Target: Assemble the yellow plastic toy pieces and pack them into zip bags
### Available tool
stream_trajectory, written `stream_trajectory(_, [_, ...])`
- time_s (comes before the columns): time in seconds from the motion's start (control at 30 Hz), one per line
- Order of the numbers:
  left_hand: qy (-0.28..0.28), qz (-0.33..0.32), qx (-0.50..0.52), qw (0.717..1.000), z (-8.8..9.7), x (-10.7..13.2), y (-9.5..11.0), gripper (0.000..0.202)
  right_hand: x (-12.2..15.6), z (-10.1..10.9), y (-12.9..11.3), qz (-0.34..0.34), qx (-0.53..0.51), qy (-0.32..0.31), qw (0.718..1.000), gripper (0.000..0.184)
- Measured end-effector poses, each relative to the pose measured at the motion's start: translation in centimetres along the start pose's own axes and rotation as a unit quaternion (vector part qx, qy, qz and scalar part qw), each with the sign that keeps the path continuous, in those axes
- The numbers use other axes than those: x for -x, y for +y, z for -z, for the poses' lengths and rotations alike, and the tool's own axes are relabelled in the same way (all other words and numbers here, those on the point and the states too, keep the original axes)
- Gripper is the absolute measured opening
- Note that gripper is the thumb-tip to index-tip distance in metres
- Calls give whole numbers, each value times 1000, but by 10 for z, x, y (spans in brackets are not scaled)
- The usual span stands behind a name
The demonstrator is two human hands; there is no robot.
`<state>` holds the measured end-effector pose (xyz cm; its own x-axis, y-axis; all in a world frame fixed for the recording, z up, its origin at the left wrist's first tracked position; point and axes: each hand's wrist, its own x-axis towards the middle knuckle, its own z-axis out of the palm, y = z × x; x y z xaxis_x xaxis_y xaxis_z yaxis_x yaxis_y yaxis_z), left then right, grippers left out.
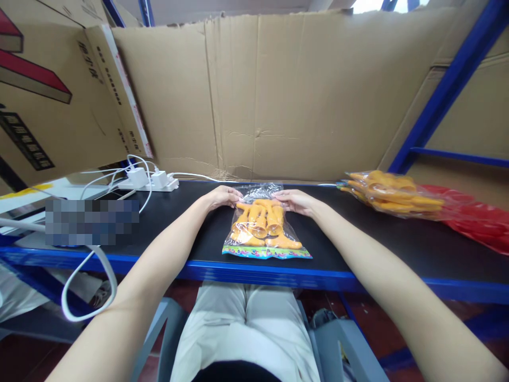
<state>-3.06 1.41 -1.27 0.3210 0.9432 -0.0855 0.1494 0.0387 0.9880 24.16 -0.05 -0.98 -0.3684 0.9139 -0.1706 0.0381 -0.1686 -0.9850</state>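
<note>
A clear plastic bag (260,223) lies on the black tabletop in front of me, its colourful printed strip at the edge nearest me. Inside it are several orange plastic pieces, some shaped like hollow tubes or horns; their exact kind I cannot make out. My left hand (223,197) pinches the bag's far left corner between thumb and fingers. On the opposite side, my right hand (295,201) grips the far right edge in the same way. The transparent far end of the bag spreads between both hands.
More bagged orange pieces (392,193) are stacked at the right, beside a red plastic bag (473,215). A white power strip (159,183) with plugged-in chargers and cables sits at the left. Cardboard (302,101) walls the back; a blue metal edge (270,271) runs along the front.
</note>
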Motion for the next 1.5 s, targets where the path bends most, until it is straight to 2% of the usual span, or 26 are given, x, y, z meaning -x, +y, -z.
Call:
stream_trajectory(0.17, [10, -32, -30, 999, 0, 2, 3, 23, 5, -1, -3, 5, -21, 4, 1000, 28])
stream_trajectory(0.37, [47, -88, -91, 991, -1, -1, 3, 15, 3, 2, -2, 32, -34, 5, 999, 23])
stream_trajectory(0.5, [84, -120, -189, 971, -1, -5, 3, 24, -1, 4, 1, 48, -15, 4, 999, 17])
stream_trajectory(0.6, [96, -165, -322, 927, -3, -3, 6, 34, -2, 1, 1, 79, 38, 21, 996, 16])
stream_trajectory(0.73, [127, -306, -472, 817, -10, 5, 13, 35, 1, -6, -7, 113, 147, 42, 982, 20])
stream_trajectory(0.83, [146, -363, -517, 761, -15, 10, 17, 32, 4, -8, -16, 112, 219, 29, 969, 29])
stream_trajectory(0.9, [156, -384, -528, 741, -18, 13, 18, 31, 4, -9, -23, 115, 284, 20, 952, 41])
stream_trajectory(0.97, [166, -399, -532, 728, -20, 14, 19, 29, 2, -11, -30, 129, 371, 16, 919, 50])
stream_trajectory(1.03, [179, -414, -526, 721, -21, 15, 19, 28, 0, -13, -38, 145, 440, 24, 886, 51])
stream_trajectory(1.07, [185, -422, -521, 719, -22, 16, 19, 28, -1, -15, -43, 150, 449, 32, 880, 49])
stream_trajectory(1.13, [195, -438, -508, 716, -23, 16, 20, 26, -3, -19, -52, 154, 418, 41, 894, 43])
stream_trajectory(1.2, [203, -450, -498, 713, -23, 15, 20, 26, -5, -23, -61, 133, 364, 19, 922, 44])
stream_trajectory(1.27, [210, -460, -492, 708, -24, 15, 20, 26, -7, -27, -68, 92, 340, -31, 935, 50])
stream_trajectory(1.37, [212, -467, -490, 705, -24, 14, 19, 27, -11, -33, -71, 8, 321, -146, 936, 50])
stream_trajectory(1.43, [201, -465, -493, 708, -23, 13, 18, 28, -14, -37, -66, -51, 283, -230, 930, 48])
stream_trajectory(1.5, [190, -456, -497, 713, -22, 12, 16, 29, -18, -39, -58, -95, 241, -286, 923, 46])
